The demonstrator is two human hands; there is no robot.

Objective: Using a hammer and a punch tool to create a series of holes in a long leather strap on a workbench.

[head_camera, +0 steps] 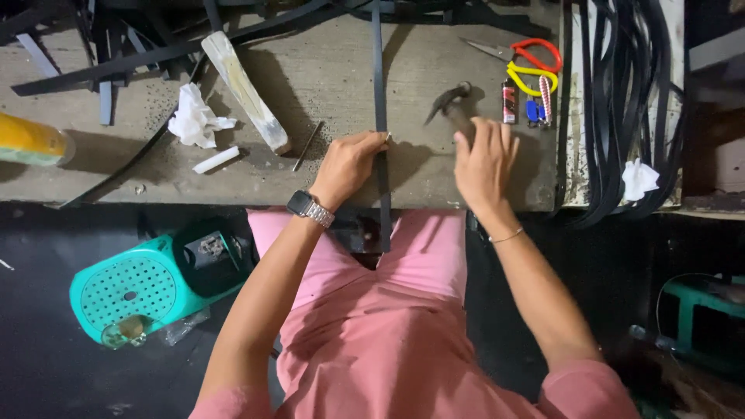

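Observation:
My left hand point(349, 164), with a watch on its wrist, pinches a small nail against a long dark strip point(379, 85) that runs across the workbench point(326, 62) and hangs over its front edge. My right hand point(486, 161) grips the handle of a dark claw hammer point(448, 101), whose head is raised just right of the strip. My pink-clothed lap is below the bench edge.
A pale wooden block point(245, 91), crumpled white cloth point(194, 118), a thin rod point(307, 146) and loose dark strips lie at the left. Red and yellow scissors point(531, 64) and lighters point(521, 102) sit at the right. Black straps point(628, 93) hang beside them. A teal stool point(140, 289) stands on the floor.

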